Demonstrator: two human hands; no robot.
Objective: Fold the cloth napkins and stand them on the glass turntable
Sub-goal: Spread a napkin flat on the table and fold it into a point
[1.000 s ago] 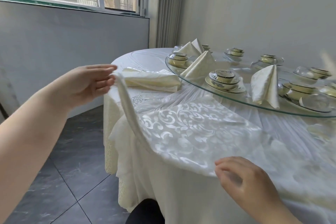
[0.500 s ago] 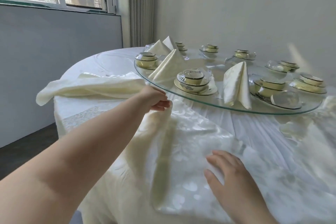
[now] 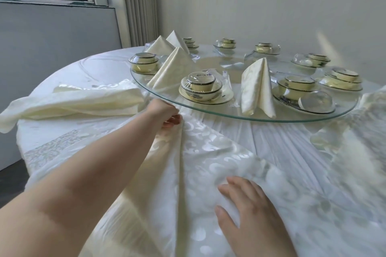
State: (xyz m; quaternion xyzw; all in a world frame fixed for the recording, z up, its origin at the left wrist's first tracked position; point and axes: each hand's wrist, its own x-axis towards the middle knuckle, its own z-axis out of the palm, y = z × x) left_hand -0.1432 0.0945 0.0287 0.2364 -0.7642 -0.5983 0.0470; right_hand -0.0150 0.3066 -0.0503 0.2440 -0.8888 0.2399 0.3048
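napkin [image 3: 208, 152]: damask, spread on the desk [image 3: 83, 69], just in front of the glass turntable [image 3: 229, 118]
left hand [image 3: 165, 110]: fingers curled tight on a napkin corner, right at the turntable's near rim
right hand [image 3: 248, 217]: fingers apart and flat, pinning the napkin's near edge, well short of the turntable
change: a second ago left held that corner up, out past the desk's side. It's now carried across to the rim; right went from pinch to flat press
meaning: first fold going down, I'd say; nothing stood yet
done: four folded napkins [image 3: 258, 87] upright on the turntable
stock: napkin pile [image 3: 83, 100] left of the turntable
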